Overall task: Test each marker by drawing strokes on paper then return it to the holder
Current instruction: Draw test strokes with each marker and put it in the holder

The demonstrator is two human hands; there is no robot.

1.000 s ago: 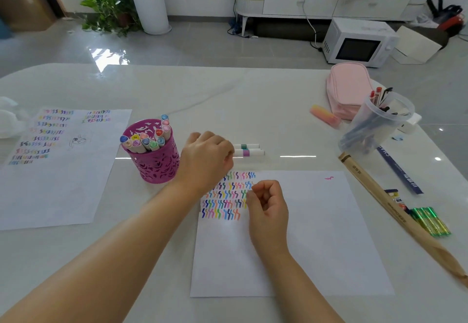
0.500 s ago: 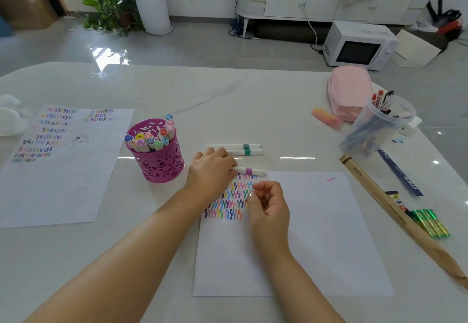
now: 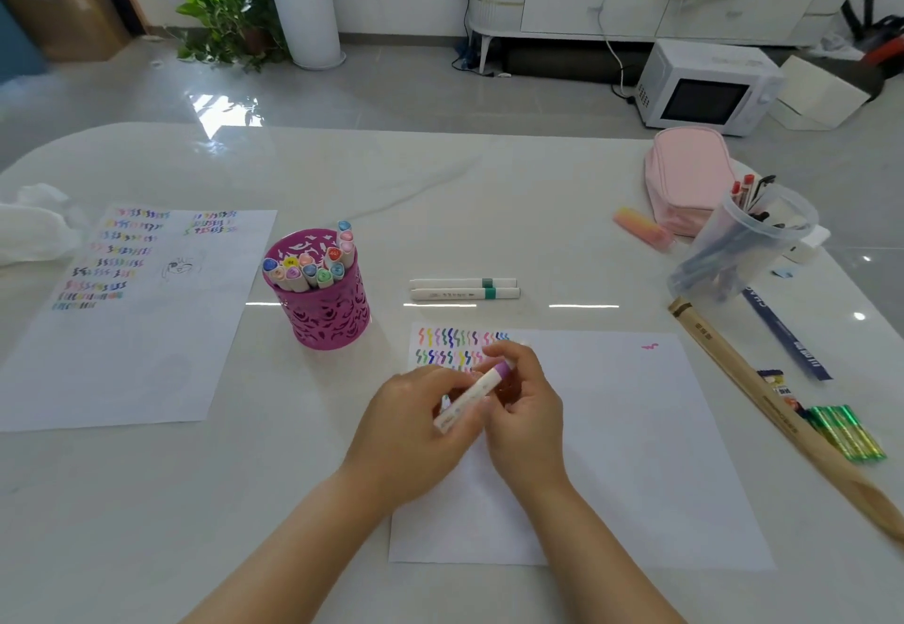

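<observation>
- The left hand (image 3: 416, 428) grips the white barrel of the purple-banded marker (image 3: 472, 398), fingers curled round its lower end.
- The right hand (image 3: 531, 415) pinches the same marker at its upper, purple-banded end, with fingers and thumb curled in close.
- The marker is tilted, its purple end pointing up and right, and is held above the upper left part of the sheet of paper (image 3: 626, 452).
- Whether its cap is on or coming off cannot be told.
- Rows of coloured squiggle strokes (image 3: 455, 340) fill the sheet's top left corner, just beyond the fingers; a small pink mark (image 3: 649, 345) sits near the top right corner.
- Two green-banded markers (image 3: 464, 289) lie side by side on the table (image 3: 440, 193), just past the sheet's top edge.
- To the left stands the magenta cut-out holder (image 3: 327, 315), upright, with capped markers (image 3: 310, 269) leaning in it.
- Further left lies a second sheet (image 3: 146, 354) covered with stroke rows.
- On the right are a pink pencil case (image 3: 685, 178), a clear cup of pens (image 3: 743, 242), a long tan stick (image 3: 763, 398) and a blue ruler (image 3: 787, 342).
</observation>
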